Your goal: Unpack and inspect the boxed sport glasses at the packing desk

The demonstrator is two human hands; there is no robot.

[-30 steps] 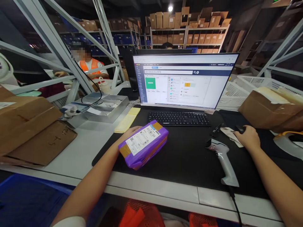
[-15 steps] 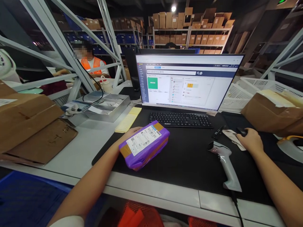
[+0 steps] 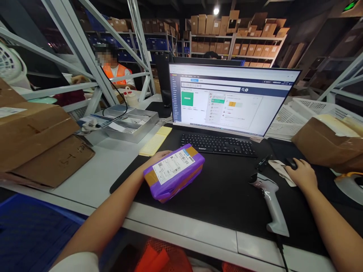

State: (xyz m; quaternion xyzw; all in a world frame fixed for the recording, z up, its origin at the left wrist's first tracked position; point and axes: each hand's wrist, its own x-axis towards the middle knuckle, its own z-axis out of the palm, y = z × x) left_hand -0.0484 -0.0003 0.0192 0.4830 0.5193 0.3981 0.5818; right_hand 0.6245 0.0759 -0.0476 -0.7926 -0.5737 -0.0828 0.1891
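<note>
On the counter (image 3: 104,153), keep the purple parcel (image 3: 174,173) label-up at centre; left hand (image 3: 161,155), grip hidden, behind it; right hand (image 3: 303,173) clasping the mouse (image 3: 290,163), frame right.

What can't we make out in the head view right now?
All head view:
1. Left hand: fingers mostly hidden behind the purple parcel.
2. Mouse: largely covered by the right hand.
3. White label: fine print too small to read.
4. Scanner cable: far end cut off by the bottom edge.
</note>
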